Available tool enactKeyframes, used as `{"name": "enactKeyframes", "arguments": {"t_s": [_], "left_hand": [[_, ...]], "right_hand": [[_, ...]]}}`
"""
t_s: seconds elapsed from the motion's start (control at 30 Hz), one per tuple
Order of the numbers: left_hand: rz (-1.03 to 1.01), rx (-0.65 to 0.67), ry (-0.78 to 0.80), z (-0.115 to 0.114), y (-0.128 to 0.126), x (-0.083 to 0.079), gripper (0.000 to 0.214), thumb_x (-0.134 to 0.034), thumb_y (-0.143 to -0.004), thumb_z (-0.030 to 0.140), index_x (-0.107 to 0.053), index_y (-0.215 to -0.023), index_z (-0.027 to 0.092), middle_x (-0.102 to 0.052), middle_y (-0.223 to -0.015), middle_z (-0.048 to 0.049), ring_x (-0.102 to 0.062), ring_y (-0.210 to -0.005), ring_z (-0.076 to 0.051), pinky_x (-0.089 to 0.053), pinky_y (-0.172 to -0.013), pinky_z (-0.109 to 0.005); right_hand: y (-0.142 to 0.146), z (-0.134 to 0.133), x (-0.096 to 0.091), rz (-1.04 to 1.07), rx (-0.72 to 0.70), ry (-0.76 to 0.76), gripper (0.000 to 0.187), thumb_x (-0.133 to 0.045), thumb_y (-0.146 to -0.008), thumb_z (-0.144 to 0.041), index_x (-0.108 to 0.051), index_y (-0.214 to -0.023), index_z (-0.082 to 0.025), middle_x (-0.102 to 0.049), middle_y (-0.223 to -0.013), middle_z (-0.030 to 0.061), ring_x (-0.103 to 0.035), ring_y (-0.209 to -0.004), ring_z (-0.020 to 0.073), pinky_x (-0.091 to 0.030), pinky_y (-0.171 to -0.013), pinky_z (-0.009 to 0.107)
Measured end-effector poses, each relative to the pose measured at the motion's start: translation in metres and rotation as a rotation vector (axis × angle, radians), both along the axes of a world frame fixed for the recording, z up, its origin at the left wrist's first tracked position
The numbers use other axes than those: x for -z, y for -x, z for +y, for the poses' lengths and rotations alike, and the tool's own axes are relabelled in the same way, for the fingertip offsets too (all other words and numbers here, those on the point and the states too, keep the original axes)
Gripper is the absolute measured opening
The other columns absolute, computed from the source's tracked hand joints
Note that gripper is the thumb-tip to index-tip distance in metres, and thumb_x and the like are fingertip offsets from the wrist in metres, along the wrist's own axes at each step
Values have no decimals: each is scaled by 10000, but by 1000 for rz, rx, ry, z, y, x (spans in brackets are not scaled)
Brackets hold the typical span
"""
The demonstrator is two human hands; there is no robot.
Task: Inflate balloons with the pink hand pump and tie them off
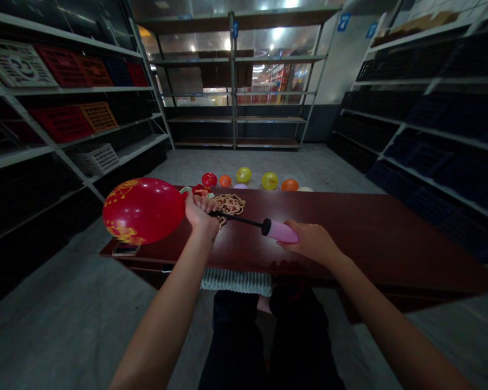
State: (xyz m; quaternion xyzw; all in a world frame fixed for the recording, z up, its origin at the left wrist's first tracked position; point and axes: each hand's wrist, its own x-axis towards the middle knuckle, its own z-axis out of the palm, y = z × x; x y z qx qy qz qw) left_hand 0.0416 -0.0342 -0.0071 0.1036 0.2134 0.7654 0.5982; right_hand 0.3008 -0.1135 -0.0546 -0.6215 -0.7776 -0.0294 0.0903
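Observation:
A large red balloon [146,210] with yellow print, blown up, sits at the left side of my left hand [200,211]. That hand is closed around the balloon's neck and the front end of a balloon pump [282,231]; the exact join is hidden by the fingers. The pump has a pink body and a black rod [244,220], which shows drawn out between my hands. My right hand [309,238] grips the pink body at its right end. Just behind my left hand, a heap of tan, string-like pieces [230,203] lies on the dark red table [333,222].
Red and pale green limp pieces [201,190] lie by the table's far edge. Several blown-up balloons, among them a yellow balloon [270,181], rest beyond it. Shelves with crates [65,122] stand left; more shelving is behind and right. A blurred dark item [126,248] is at the left corner.

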Motion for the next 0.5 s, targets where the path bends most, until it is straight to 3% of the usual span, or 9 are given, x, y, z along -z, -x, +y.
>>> {"name": "enactKeyframes", "arguments": {"t_s": [0.23,0.37,0.5], "left_hand": [[47,38,-93,-26,-42,-13,504,-459,-964,372,-230,-554,190,-194,-422,72,-184,-332,-55,-172,-379,-226],[31,85,-71,-32,-63,-8,506,-465,-961,390,-244,-552,191,-199,-422,73,-190,-328,-55,-167,-382,-228],[-12,133,2,-25,-65,6,463,-431,-959,320,-234,-560,193,-201,-419,73,-194,-327,-58,-162,-388,-231]], "right_hand": [[26,0,-19,99,-55,-15,435,-594,-771,-596,-616,-1022,-241,-727,-840,51,-662,-723,221,-338,-595,290],[38,-2,-27,57,-27,-47,443,-578,-788,-599,-608,-1034,-232,-731,-842,56,-662,-709,217,-339,-585,290],[37,-6,-21,-60,-7,-103,466,-535,-837,-611,-588,-1086,-222,-725,-927,70,-673,-747,227,-336,-586,294]]}}
